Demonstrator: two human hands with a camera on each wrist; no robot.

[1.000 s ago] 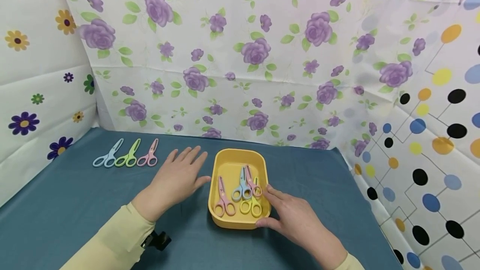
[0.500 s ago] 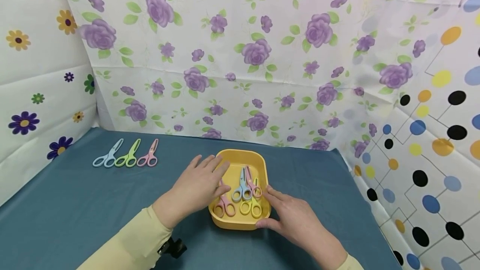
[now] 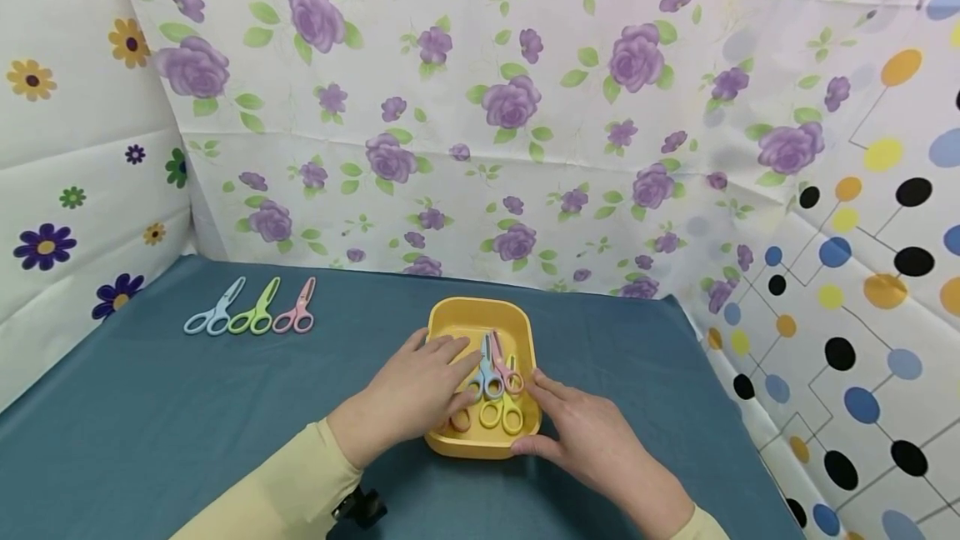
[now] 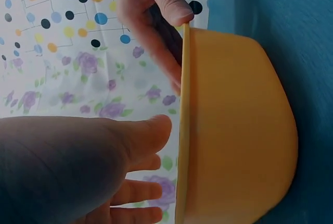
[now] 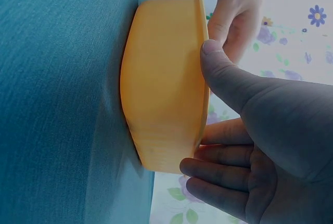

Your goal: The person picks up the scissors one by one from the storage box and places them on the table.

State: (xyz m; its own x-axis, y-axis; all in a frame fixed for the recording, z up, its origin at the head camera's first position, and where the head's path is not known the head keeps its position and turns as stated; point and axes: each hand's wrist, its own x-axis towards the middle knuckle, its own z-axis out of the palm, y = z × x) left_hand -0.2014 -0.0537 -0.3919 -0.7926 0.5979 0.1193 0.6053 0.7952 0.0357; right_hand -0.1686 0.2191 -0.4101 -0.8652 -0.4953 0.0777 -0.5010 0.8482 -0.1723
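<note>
A yellow plastic tray (image 3: pixel 480 446) with rounded corners stands on the cloth. Inside lie a blue pair of scissors (image 3: pixel 491 382), a pink pair (image 3: pixel 513 382) and a yellow pair (image 3: pixel 512 419). Another pink pair at the left is mostly covered by my left hand (image 3: pixel 416 390), which reaches over the left rim with fingers extended. In the left wrist view those fingers (image 4: pixel 136 191) hang above rim level, gripping nothing. My right hand (image 3: pixel 592 440) rests against the tray's right side. The right wrist view has its thumb on the rim and its fingers nearly straight along the wall.
At the back left, a light blue pair of scissors (image 3: pixel 217 319), a green pair (image 3: pixel 260 319) and a pink pair (image 3: pixel 303 319) lie in a row on the dark blue cloth (image 3: pixel 337 307). Patterned curtains (image 3: pixel 465 148) enclose the table's back and sides.
My left hand has moved right from the cloth beside the tray to over its left part, covering the left pink scissors. The right hand and the tray have stayed in place.
</note>
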